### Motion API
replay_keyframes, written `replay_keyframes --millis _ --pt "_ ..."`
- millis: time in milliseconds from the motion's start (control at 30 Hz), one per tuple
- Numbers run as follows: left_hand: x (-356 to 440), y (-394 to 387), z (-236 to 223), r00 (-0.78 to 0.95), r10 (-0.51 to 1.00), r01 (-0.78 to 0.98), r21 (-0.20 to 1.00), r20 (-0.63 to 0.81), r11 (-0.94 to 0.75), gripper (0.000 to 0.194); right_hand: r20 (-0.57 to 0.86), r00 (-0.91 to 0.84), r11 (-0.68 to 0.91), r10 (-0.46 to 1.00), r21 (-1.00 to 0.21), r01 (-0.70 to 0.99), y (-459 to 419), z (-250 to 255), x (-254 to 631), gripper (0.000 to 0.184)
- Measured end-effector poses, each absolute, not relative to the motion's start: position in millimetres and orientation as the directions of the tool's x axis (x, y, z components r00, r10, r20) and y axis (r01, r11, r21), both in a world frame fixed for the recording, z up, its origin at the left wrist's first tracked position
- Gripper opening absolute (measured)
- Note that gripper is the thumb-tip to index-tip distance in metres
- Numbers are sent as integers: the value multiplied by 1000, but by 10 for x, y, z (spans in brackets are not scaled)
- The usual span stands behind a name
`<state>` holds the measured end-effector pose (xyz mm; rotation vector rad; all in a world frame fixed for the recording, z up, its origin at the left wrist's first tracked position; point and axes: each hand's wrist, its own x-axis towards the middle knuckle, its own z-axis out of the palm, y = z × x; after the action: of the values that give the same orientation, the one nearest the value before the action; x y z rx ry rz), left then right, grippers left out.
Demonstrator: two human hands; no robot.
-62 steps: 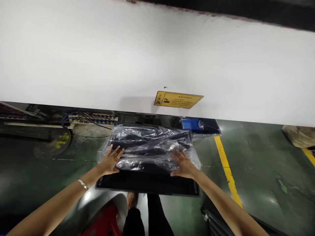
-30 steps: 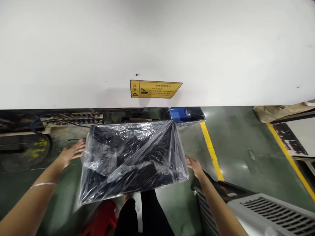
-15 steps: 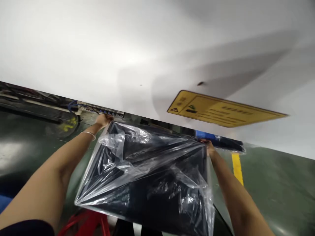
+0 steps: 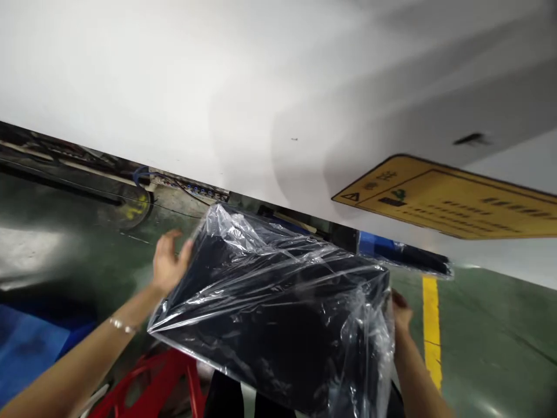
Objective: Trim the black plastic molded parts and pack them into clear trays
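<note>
A flat black panel in a clear plastic bag [image 4: 270, 307] is held up, tilted, in front of me. My left hand [image 4: 167, 264] presses against the panel's left edge, fingers partly spread and blurred by motion. My right hand [image 4: 399, 310] grips the right edge, mostly hidden behind the loose plastic. A thin bracelet [image 4: 122, 326] circles my left wrist.
A large white machine body [image 4: 217, 87] with a yellow warning label [image 4: 448, 194] hangs over the green floor [image 4: 487, 337]. A yellow floor line [image 4: 431, 325] runs at right. A red stool [image 4: 161, 383] stands below the panel. A blue object [image 4: 26, 348] lies at left.
The bagged panel has been lifted from lying flat, with my hands moved from its top to its side edges. My left hand has slid down from the far corner. The view has tilted.
</note>
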<state>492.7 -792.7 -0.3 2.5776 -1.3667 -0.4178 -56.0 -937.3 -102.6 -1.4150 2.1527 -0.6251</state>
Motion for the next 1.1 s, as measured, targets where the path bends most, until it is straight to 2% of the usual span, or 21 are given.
replay_keyframes --millis 33,67,100,133,167,200,267,300,367,433,533,633,700,767,800,867,933,1033,1100 --pt "4796 -7801 35 341 -936 -895 273 -86 -351 47 -86 -402 367 -912 -607 -705 -9343 -918 -519 65" --pt "4662 -7710 41 79 -989 -959 262 -126 -110 47 -3 -410 329 -912 -602 -728 -9297 -790 -440 62" --pt "4529 -7650 18 -68 -980 -972 233 -186 23 50 82 -353 241 -932 -589 -771 -9240 -651 -316 57" --pt "4400 -7613 -29 -136 -953 -976 199 -270 83 54 153 -226 104 -962 -560 -822 -9178 -513 -147 51" --pt "4279 -7586 -91 -144 -915 -983 162 -378 88 58 188 -20 -81 -982 -517 -852 -9120 -388 61 45" --pt "4171 -7556 -156 -102 -871 -992 116 -480 52 62 144 200 -245 -969 -480 -843 -9077 -291 295 40" --pt "4013 -7449 -252 -46 -775 -998 65 -630 6 65 -54 556 -486 -830 -421 -766 -9062 -208 766 38" --pt "3972 -7366 -266 -45 -736 -998 59 -676 7 65 -179 619 -527 -765 -378 -761 -9093 -222 968 41" --pt "3979 -7174 -207 -52 -698 -998 55 -714 18 59 -398 574 -504 -716 -275 -819 -9198 -322 1246 51" --pt "4086 -7018 -44 -42 -683 -998 57 -729 1 53 -491 482 -436 -726 -214 -874 -9274 -433 1348 57" --pt "4285 -7015 252 -47 -691 -991 122 -722 -60 52 -426 478 -405 -768 -255 -878 -9128 -458 1289 53" --pt "4334 -7307 331 -97 -821 -988 154 -563 11 46 -269 518 -441 -812 -298 -847 -8688 -342 1150 43" --pt "4273 -7579 176 -199 -874 -977 161 -443 141 44 -299 490 -432 -818 -241 -869 -8400 -314 1061 39" --pt "4187 -7820 -113 -228 -860 -973 140 -458 183 39 -444 392 -387 -806 -107 -916 -8235 -399 983 42" --pt "4148 -7906 -284 -170 -841 -985 102 -514 137 41 -524 315 -354 -791 -27 -935 -8210 -481 950 52" --pt "4092 -7984 -623 1 -749 -1000 3 -662 -4 77 -655 151 -283 -741 100 -954 -8253 -679 903 79" --pt "4070 -7938 -892 86 -640 -996 -41 -764 -86 104 -735 76 -255 -674 134 -958 -8353 -846 891 93" --pt "4091 -7752 -1060 53 -539 -998 -23 -841 -61 110 -783 155 -267 -603 15 -963 -8446 -899 901 88" --pt "4124 -7661 -1022 50 -551 -999 -46 -833 -21 109 -759 251 -260 -600 -111 -959 -8430 -806 866 67"
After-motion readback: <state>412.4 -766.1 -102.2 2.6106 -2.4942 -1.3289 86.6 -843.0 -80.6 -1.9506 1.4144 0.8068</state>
